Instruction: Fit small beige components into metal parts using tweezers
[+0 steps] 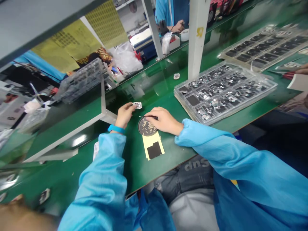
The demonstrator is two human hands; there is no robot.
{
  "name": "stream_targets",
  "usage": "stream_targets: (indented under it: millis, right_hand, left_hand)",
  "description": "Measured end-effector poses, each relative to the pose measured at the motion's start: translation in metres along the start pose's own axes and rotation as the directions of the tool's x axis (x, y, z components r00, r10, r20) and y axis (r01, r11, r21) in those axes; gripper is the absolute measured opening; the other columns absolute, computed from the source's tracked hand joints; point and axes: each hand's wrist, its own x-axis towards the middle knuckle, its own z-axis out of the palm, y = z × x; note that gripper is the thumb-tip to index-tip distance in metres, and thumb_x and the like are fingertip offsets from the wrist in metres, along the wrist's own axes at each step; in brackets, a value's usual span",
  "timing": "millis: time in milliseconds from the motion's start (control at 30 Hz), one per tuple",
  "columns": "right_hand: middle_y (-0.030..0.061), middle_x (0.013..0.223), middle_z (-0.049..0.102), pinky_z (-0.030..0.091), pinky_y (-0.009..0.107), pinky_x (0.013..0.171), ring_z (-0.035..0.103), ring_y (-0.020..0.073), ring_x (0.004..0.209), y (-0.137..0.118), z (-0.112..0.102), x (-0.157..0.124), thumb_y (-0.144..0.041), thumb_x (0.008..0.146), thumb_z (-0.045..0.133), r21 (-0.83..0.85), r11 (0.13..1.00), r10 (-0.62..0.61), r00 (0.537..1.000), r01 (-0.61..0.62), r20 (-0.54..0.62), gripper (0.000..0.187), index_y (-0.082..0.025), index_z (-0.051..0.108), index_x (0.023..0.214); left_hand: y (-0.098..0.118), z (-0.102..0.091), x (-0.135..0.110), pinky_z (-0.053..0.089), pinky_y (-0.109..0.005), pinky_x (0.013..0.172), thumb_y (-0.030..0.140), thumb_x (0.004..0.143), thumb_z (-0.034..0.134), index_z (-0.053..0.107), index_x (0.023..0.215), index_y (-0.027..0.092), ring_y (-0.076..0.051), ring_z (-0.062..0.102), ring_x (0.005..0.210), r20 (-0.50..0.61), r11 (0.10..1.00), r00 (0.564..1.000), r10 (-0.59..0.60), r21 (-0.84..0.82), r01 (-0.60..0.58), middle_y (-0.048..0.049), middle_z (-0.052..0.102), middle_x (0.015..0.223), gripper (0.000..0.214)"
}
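My left hand (124, 115) pinches a small white-framed rectangular part (137, 105) between thumb and fingertips, just above the green bench. To its right, my right hand (164, 120) is closed over the upper edge of a round dark dish (146, 130) holding many tiny pale pieces. A thin light tip shows by the right fingertips, but what they grip is too small to name. Beneath the dish's near side lies a yellow sheet (148, 139) with a black patch (154, 150). Another small white-framed part (176, 76) lies farther back on the bench.
A clear compartment tray (209, 120) of small parts stands to the right, with a second tray (258, 64) behind it. A white post (196, 38) rises behind the bench. A shelf frame (103, 106) stands left. Co-workers' hands (178, 26) show across and at the edges.
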Motion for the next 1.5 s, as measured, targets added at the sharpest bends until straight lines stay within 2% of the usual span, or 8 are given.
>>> stream_targets:
  millis: [167,400,633,867,1000,1100,1267,1500]
  right_hand:
    - [0.0079,0.094,0.073,0.047,0.033,0.087,0.061,0.0181,0.091,-0.018,-0.009,-0.001,-0.034,0.108,0.054,-0.040,0.994,-0.101,0.994,0.100,-0.031,0.031,-0.015,0.075,0.096]
    - [0.0048,0.077,0.062,0.045,0.031,0.078,0.054,0.0162,0.076,-0.034,-0.016,-0.002,-0.041,0.109,0.047,-0.119,0.963,-0.256,0.959,0.242,-0.123,0.042,-0.019,0.059,0.074]
    - [-0.0034,0.055,0.039,0.026,0.031,0.055,0.035,0.0098,0.054,-0.037,-0.024,-0.004,-0.045,0.103,0.053,0.115,0.993,0.044,0.999,-0.041,-0.025,0.052,-0.020,0.033,0.062]
    - [-0.0026,0.058,0.055,0.039,0.024,0.058,0.053,0.0088,0.056,-0.033,-0.021,-0.003,-0.055,0.103,0.055,0.429,0.852,0.274,0.954,-0.298,0.120,0.050,-0.019,0.051,0.067]
    - [-0.0020,0.061,0.063,0.046,0.021,0.052,0.061,0.0104,0.053,-0.029,-0.013,-0.002,-0.062,0.099,0.058,0.629,0.646,0.323,0.902,-0.432,0.288,0.046,-0.018,0.061,0.084]
    - [-0.0021,0.066,0.067,0.038,0.019,0.040,0.053,0.0078,0.045,-0.031,-0.011,-0.004,-0.058,0.089,0.073,0.685,0.554,0.304,0.881,-0.472,0.361,0.042,-0.019,0.059,0.094]
    - [0.0012,0.076,0.069,0.043,0.021,0.048,0.054,0.0074,0.053,-0.030,-0.014,-0.006,-0.050,0.082,0.082,0.638,0.672,0.217,0.924,-0.376,0.315,0.042,-0.015,0.064,0.096]
    - [0.0009,0.077,0.068,0.046,0.024,0.061,0.056,0.0099,0.065,-0.015,-0.012,-0.012,-0.034,0.091,0.074,0.280,0.940,0.082,0.924,-0.197,0.374,0.020,-0.015,0.070,0.090]
  left_hand:
    - [0.025,0.050,0.050,0.042,-0.044,0.121,0.039,0.083,0.076,0.071,0.131,0.015,-0.030,0.061,0.133,-0.034,0.980,0.982,0.187,0.082,-0.184,-0.0157,0.069,0.138,0.054]
    - [0.081,0.167,0.110,0.033,-0.050,0.127,0.051,0.084,0.075,0.058,0.149,0.018,-0.036,0.046,0.150,0.405,0.798,0.827,0.390,0.299,-0.523,-0.0177,0.053,0.158,0.075]
    - [0.107,0.235,0.159,0.034,-0.064,0.120,0.060,0.077,0.080,0.064,0.142,0.022,-0.046,0.044,0.147,0.459,0.803,0.822,0.337,0.315,-0.505,-0.0206,0.053,0.156,0.077]
    - [0.077,0.170,0.123,0.047,-0.047,0.110,0.043,0.079,0.081,0.066,0.126,0.019,-0.031,0.062,0.124,0.385,0.789,0.811,0.441,0.264,-0.555,-0.0127,0.068,0.132,0.055]
    - [0.054,0.099,0.055,0.053,-0.041,0.100,0.030,0.070,0.084,0.062,0.128,0.020,-0.026,0.067,0.108,0.229,0.839,0.818,0.527,0.014,-0.544,-0.0083,0.072,0.119,0.063]
    - [0.037,0.049,-0.012,0.057,-0.036,0.086,0.031,0.070,0.084,0.058,0.139,0.019,-0.022,0.069,0.096,0.205,0.911,0.913,0.352,-0.299,-0.284,-0.0079,0.072,0.112,0.075]
    - [0.009,-0.011,-0.104,0.045,-0.024,0.059,0.027,0.070,0.085,0.063,0.140,0.023,-0.014,0.065,0.076,0.347,0.782,0.935,-0.072,-0.563,0.269,-0.0061,0.072,0.104,0.073]
    - [-0.003,-0.037,-0.135,0.033,-0.024,0.049,0.045,0.089,0.071,0.077,0.128,0.022,-0.013,0.057,0.066,0.426,0.767,0.904,-0.038,-0.567,0.300,-0.0050,0.066,0.084,0.045]
